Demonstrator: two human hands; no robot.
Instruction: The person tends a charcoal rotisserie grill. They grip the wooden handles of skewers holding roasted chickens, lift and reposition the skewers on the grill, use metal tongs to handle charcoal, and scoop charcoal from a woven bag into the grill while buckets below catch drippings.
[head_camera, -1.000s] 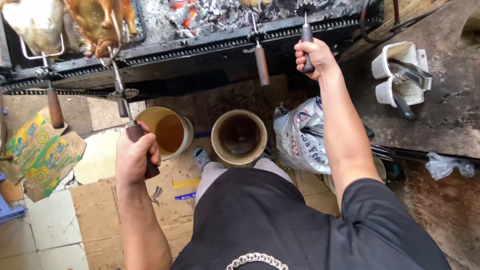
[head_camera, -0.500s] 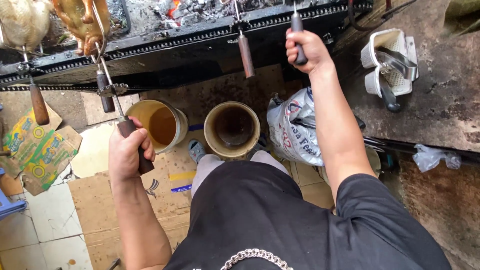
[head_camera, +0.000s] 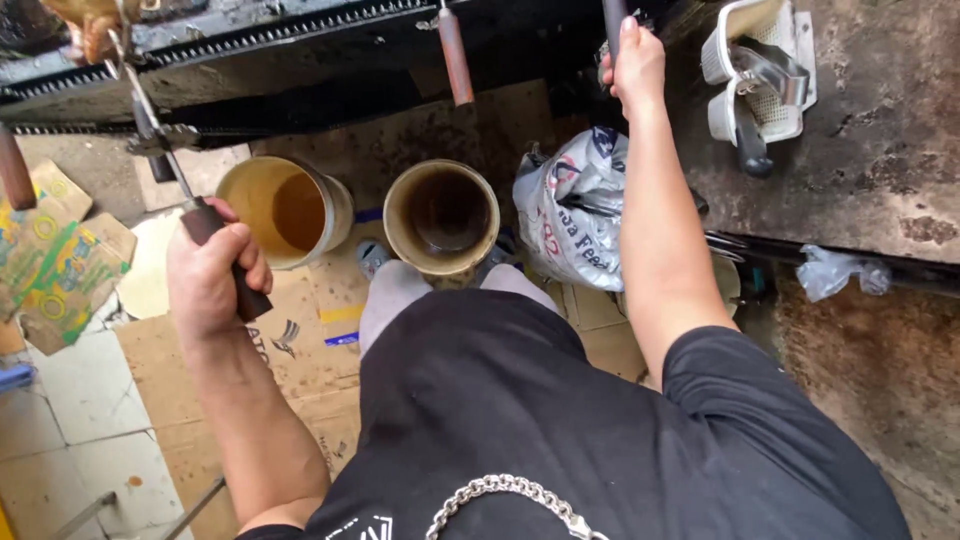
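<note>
Left hand (head_camera: 212, 275) and right hand (head_camera: 632, 62) each wrap fingers tight around a spit handle (head_camera: 228, 262); better keep both grips firm and level

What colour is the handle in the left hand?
Dark brown. The left hand grips the skewer handle; the head view shows it best.

Buckets (head_camera: 283, 210) (two) below grill (head_camera: 300, 60)
</note>
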